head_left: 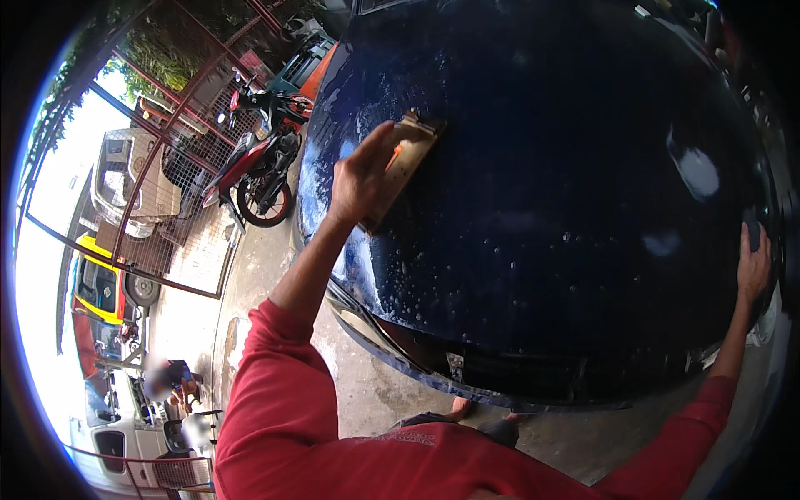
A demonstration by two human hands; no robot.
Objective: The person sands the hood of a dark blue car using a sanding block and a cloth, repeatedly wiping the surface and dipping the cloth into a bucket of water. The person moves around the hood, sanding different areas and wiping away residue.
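A dark blue car hood (533, 183), wet with scattered water drops, spreads before me. On its left part lies a long, flat tan sanding board (417, 150) with an orange mark. My left hand (358, 183) is closed on this board, its far fingers partly hidden behind the hand. Over at the hood's right edge, my right hand (753, 265) rests with its fingers around a small dark block (755, 236). What that block is, I cannot make out.
A red and black motorcycle (258, 171) stands on the concrete left of the car, beside a metal mesh fence (179, 179). Farther left are a yellow and red vehicle (98, 279) and a person (179, 379) low down. The front bumper (400, 367) curves along the hood's near side.
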